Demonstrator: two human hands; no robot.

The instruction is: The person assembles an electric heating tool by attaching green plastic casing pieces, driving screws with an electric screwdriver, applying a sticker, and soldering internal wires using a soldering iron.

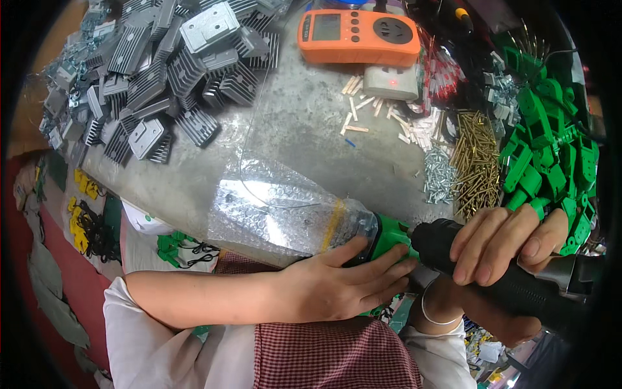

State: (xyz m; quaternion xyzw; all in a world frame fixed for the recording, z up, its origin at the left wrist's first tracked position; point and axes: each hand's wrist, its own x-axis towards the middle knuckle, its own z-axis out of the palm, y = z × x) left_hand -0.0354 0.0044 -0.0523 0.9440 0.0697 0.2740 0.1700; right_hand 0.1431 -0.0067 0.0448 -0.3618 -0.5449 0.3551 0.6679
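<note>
- At the near edge of the surface [291, 123], a green part [389, 235] is being steadied by the left hand [343, 282], fingers closed on it.
- A black power screwdriver [492, 272] is being gripped firmly by the right hand [505, 243]; it looks stiff and fairly heavy, best held at the barrel.

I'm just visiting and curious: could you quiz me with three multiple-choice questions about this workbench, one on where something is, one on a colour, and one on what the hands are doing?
1. Where does the heap of grey finned metal heat sinks lie?
A. far left of the table
B. near right
C. on the floor

2. What colour is the flat plug-in meter at the far edge?
A. blue
B. orange
C. white

3. What is the right hand doing?
A. resting open
B. gripping the black power screwdriver
C. picking up screws

Answers: 1 A, the heap fills the upper left. 2 B, its casing is orange. 3 B, fingers wrap the black body, while the left hand steadies a green plastic part.
</note>
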